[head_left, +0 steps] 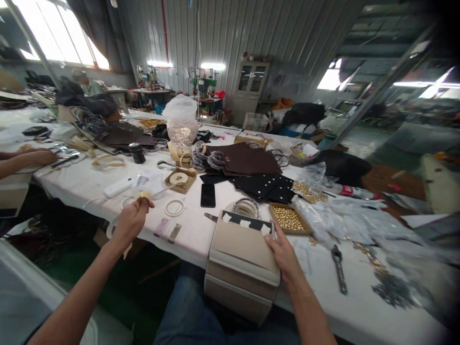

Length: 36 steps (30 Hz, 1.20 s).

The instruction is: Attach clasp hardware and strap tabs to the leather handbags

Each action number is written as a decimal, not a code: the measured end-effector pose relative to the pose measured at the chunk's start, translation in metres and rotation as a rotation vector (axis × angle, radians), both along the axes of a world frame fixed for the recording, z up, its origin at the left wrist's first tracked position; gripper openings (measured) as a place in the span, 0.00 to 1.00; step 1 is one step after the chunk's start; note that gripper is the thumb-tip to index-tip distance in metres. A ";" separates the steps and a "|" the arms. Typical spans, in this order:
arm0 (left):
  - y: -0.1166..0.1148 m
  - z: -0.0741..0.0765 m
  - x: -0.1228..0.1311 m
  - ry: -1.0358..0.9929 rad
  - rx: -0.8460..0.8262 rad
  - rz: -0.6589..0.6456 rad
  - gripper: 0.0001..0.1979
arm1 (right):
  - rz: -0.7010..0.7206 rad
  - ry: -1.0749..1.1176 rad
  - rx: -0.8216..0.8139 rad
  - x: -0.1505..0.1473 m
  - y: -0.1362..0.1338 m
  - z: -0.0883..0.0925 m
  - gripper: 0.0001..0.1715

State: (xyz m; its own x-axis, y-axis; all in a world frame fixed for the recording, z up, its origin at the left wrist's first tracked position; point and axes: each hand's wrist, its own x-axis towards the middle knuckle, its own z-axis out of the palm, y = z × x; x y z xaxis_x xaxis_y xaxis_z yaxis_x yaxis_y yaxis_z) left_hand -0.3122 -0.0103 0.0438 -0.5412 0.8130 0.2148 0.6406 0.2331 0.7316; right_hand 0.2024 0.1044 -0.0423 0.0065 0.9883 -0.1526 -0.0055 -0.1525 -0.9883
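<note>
My right hand (283,251) grips the right edge of a beige boxy bag (239,249), its thumb on top near the dark upper strip. Several small pale tape pieces (245,224) stick to that strip. The bag rests against the table's front edge, above my lap. To the left, my left hand (132,221) is closed in a pinch on a beige piece of tape (145,195). Close by that hand lie a flat tape ring (174,207) and a cardboard box (190,181) holding a roll. Behind the bag sits a coiled grey patterned handle (247,203).
A black phone (208,195) lies mid-table. Right of the bag are a box of gold studs (288,218), plastic bags (323,225) and a dark wrench (339,269). Brown panels (247,159) and black panels (266,188) lie behind. Another person's hand (39,156) works at far left.
</note>
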 end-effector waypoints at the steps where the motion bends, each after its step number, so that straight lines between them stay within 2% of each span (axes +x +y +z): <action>1: 0.004 0.005 -0.004 0.163 -0.006 -0.021 0.30 | 0.009 -0.010 -0.024 -0.001 0.003 0.004 0.57; 3: 0.015 0.013 -0.010 0.428 0.005 -0.079 0.27 | 0.005 -0.052 -0.047 -0.004 0.006 0.012 0.54; 5: 0.029 0.016 -0.013 0.555 0.010 -0.136 0.24 | -0.021 -0.107 -0.005 -0.008 0.006 0.015 0.50; 7: 0.046 0.013 -0.014 0.575 -0.017 -0.165 0.24 | -0.020 -0.084 0.013 -0.012 0.002 0.012 0.49; 11: 0.072 -0.006 -0.011 0.545 -0.162 -0.267 0.25 | 0.025 0.169 -0.129 -0.008 -0.011 -0.011 0.51; 14: 0.082 -0.020 -0.009 0.562 -0.253 -0.389 0.23 | 0.024 0.276 -0.160 0.002 -0.014 -0.028 0.45; 16: 0.087 -0.026 -0.009 0.591 -0.274 -0.435 0.23 | 0.025 0.303 -0.179 0.006 -0.013 -0.033 0.43; 22: 0.098 -0.036 -0.009 0.638 -0.224 -0.438 0.24 | 0.006 0.284 -0.197 0.003 -0.011 -0.025 0.47; 26: 0.097 -0.048 -0.007 0.683 -0.265 -0.412 0.38 | 0.006 0.316 -0.164 0.002 -0.016 -0.023 0.44; 32: 0.092 -0.065 -0.004 0.675 -0.348 -0.448 0.42 | -0.023 0.379 -0.163 0.014 -0.029 -0.028 0.40; 36: 0.088 -0.074 0.001 0.658 -0.237 -0.421 0.42 | -0.104 0.450 -0.199 0.031 -0.038 -0.037 0.39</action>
